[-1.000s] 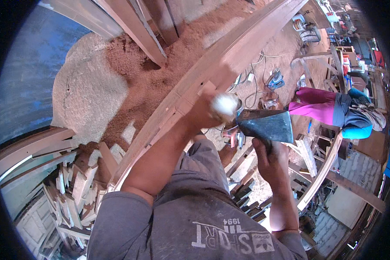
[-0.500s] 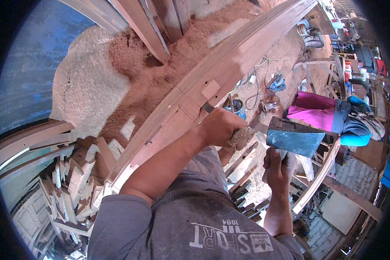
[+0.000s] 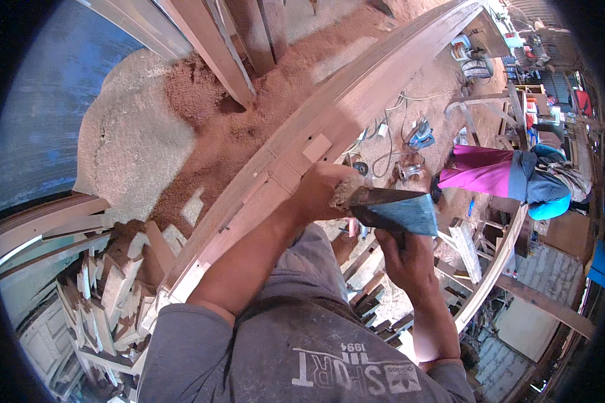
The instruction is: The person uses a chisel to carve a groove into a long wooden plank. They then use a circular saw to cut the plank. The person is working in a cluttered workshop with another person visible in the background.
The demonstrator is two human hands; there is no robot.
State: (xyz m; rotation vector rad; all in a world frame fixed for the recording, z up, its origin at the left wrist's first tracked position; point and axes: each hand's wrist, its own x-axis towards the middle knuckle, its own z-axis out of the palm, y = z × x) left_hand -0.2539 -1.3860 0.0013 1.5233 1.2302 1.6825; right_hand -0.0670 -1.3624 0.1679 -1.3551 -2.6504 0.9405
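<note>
A long wooden beam (image 3: 376,101) runs diagonally from lower left to upper right, with lines scored across it near my left hand. My left hand (image 3: 319,191) is closed around a chisel, whose frayed wooden handle end (image 3: 346,195) sticks out to the right; its blade is hidden behind my hand. In my right hand (image 3: 410,265) I hold a hatchet, gripping it just below its head (image 3: 400,213). The back of the hatchet head is against or very close to the chisel handle. A small pale rectangular patch (image 3: 317,148) shows on the beam beyond my left hand.
Reddish sawdust (image 3: 228,144) covers the floor past the beam. Offcuts (image 3: 114,289) are heaped at lower left. Blue power tools (image 3: 421,134) and cords lie beyond the beam. To the right, a person in pink and blue (image 3: 484,171) bends over. A curved wooden strip (image 3: 497,275) stands nearby.
My right hand has swung the hatchet leftward, bringing its head up to the chisel handle. The chisel blade, visible before, is now hidden; my left hand has shifted slightly left in view.
</note>
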